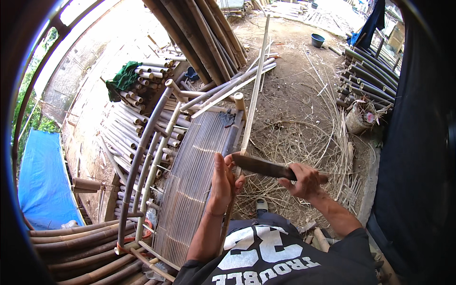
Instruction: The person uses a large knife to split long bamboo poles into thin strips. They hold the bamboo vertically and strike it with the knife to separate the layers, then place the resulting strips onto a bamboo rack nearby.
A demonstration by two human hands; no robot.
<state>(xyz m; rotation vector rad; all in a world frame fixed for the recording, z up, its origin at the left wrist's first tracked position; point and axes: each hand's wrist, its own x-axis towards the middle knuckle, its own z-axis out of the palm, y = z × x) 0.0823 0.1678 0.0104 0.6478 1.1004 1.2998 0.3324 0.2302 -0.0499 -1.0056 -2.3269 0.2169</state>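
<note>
My right hand (305, 182) is wrapped round the handle of a broad, dark-bladed machete (262, 166). The blade points left and lies across a long, pale bamboo strip (257, 90), close to my left hand (221, 184). That hand is closed round the strip, its thumb raised and its fingertips curled over the right side. From there the strip stretches far forward, and its lower part runs back beside my left forearm. Left of it stands a slatted bamboo bench (192, 161) with a grey rag (227, 118) on its far end.
Bamboo shavings (299, 142) litter the ground ahead. Cut bamboo poles (126, 135) lie stacked beyond the bench, with another pile (368, 76) at the far right. Thick poles (194, 38) lean at the top. A dark bucket (317, 40) stands farther off, and a chopping stump (358, 118) to the right.
</note>
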